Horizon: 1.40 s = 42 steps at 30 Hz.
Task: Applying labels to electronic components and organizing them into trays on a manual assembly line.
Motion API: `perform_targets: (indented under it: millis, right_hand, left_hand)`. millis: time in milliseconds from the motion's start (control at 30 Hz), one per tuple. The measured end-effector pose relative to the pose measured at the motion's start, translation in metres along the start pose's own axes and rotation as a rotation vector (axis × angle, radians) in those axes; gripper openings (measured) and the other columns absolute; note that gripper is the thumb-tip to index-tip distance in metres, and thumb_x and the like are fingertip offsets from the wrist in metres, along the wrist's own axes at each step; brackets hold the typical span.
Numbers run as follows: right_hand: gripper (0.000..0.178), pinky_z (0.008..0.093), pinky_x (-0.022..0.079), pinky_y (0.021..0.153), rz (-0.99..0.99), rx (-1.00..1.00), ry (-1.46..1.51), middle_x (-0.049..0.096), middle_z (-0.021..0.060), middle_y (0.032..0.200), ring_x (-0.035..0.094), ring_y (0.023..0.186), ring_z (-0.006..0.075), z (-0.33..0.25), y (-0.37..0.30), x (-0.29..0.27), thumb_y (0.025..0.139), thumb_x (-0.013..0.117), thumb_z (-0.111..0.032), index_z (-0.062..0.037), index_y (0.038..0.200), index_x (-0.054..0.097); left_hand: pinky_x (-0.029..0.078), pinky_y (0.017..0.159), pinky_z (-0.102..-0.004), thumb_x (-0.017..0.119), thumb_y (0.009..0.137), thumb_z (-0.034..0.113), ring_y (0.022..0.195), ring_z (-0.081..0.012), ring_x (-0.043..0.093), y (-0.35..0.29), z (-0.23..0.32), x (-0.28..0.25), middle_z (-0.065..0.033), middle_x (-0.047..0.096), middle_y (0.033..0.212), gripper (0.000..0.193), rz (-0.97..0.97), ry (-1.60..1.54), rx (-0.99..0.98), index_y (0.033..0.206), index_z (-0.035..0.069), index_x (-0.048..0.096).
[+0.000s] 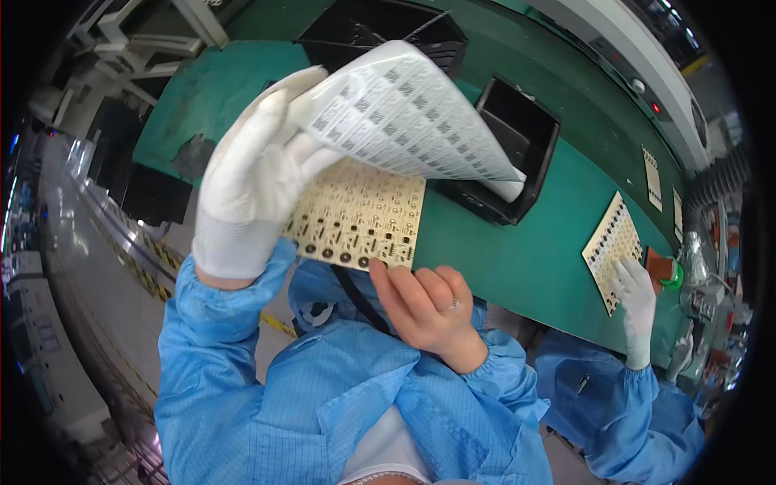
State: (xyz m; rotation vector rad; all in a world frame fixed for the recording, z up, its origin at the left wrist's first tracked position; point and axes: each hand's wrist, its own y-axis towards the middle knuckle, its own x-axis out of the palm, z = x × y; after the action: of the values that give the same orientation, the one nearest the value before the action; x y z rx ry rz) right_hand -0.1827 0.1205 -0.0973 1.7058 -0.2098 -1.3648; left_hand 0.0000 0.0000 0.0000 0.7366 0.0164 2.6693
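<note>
My left hand (255,174), in a white glove, is raised and grips the left edge of a thin white sheet (404,113) printed with rows of small grey squares. The sheet curves up and away to the right, its far right corner drooping over a black bin. Beneath it lies a cream circuit board panel (356,214) with rows of small components and round black parts along its near edge; the sheet covers its far part. My right hand (428,311), bare with a ring, has its fingers curled at the panel's near edge. Its thumb is hidden.
A green mat (477,259) covers the bench. The black bin (525,121) stands right of the panel, and a black crate (380,32) stands behind. At right, a co-worker's gloved hand (634,295) touches another panel (612,242). A white machine (630,56) borders the far right.
</note>
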Motion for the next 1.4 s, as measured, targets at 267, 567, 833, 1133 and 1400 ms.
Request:
perform_targets:
  millis: [267,567,833,1133,1400]
  right_hand:
    - [0.039,0.0286,0.044,0.059,-0.010,0.161,-0.011,0.045,-0.0003,0.072,0.047,0.063,0.0142,0.032,-0.050,-0.035,0.064,0.063,-0.007,-0.0057,0.102,0.072]
    - [0.025,0.0317,0.051,0.062,0.250,0.808,0.499,0.067,0.0125,0.086,0.067,0.070,0.0246,0.006,-0.086,-0.023,0.084,0.063,0.003,-0.0001,0.109,0.065]
    - [0.035,0.0253,0.052,0.079,0.490,1.238,1.322,0.063,0.0102,0.105,0.064,0.092,0.0119,-0.022,-0.084,-0.007,0.092,0.063,0.002,-0.0012,0.123,0.046]
    - [0.026,0.0284,0.048,0.075,0.451,0.989,0.968,0.059,0.0044,0.108,0.058,0.085,0.0113,-0.034,-0.088,-0.031,0.094,0.057,-0.003,-0.0063,0.119,0.052]
    - [0.034,0.0241,0.045,0.077,0.800,1.031,0.980,0.062,0.0058,0.107,0.057,0.094,0.0086,-0.004,-0.118,-0.087,0.094,0.054,0.001,-0.0049,0.126,0.045]
  left_hand:
    - [0.039,0.112,-0.0423,0.033,0.106,0.028,0.135,-0.0333,0.043,-0.016,-0.007,0.000,-0.0267,0.030,0.152,0.059,-0.007,-0.065,-0.188,0.149,-0.011,0.018]
    - [0.042,0.110,-0.0442,0.037,0.106,0.029,0.135,-0.0361,0.043,-0.027,-0.034,0.010,-0.0303,0.028,0.151,0.061,0.015,-0.035,-0.233,0.148,-0.011,0.018]
    - [0.033,0.114,-0.0433,0.040,0.104,0.029,0.137,-0.0358,0.040,-0.033,-0.034,0.032,-0.0286,0.034,0.150,0.062,-0.125,0.164,-0.015,0.147,-0.012,0.022]
    - [0.024,0.119,-0.0442,0.038,0.105,0.025,0.143,-0.0301,0.031,-0.013,-0.020,0.018,-0.0192,0.029,0.155,0.056,-0.295,0.233,0.068,0.150,-0.006,0.025]
    - [0.034,0.113,-0.0401,0.048,0.102,0.011,0.138,-0.0301,0.039,0.018,-0.053,0.050,-0.0205,0.037,0.149,0.052,-0.366,0.436,0.251,0.148,-0.004,0.031]
